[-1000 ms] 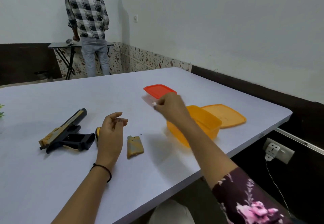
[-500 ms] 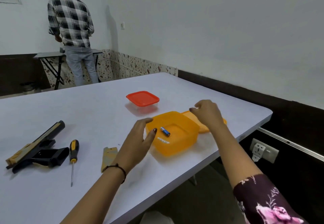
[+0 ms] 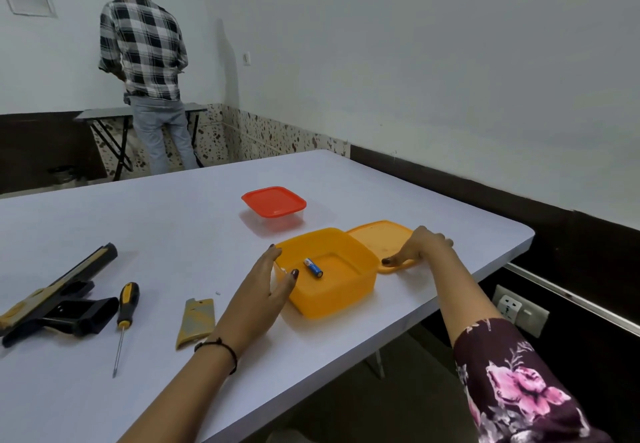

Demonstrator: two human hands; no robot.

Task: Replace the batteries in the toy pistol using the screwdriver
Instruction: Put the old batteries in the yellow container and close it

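Note:
The black and tan toy pistol (image 3: 55,298) lies at the left of the white table (image 3: 173,220). Beside it rests a screwdriver (image 3: 124,318) with a yellow and black handle, then the tan battery cover (image 3: 195,321). A tiny white screw (image 3: 218,293) sits just beyond the cover. An open orange box (image 3: 332,283) holds one blue battery (image 3: 313,267). My left hand (image 3: 256,293) touches the box's left wall with spread fingers. My right hand (image 3: 417,246) grips the orange lid (image 3: 374,238) lying behind the box.
A clear box with a red lid (image 3: 273,205) stands further back on the table. A person in a checked shirt (image 3: 142,51) stands at a small folding table by the far wall. A wall socket (image 3: 519,311) is below the table's right edge.
My right hand moved from above the red-lidded box to the orange lid and took hold of it. My left hand left the screwdriver area and reached the orange box's side. The view shifted right.

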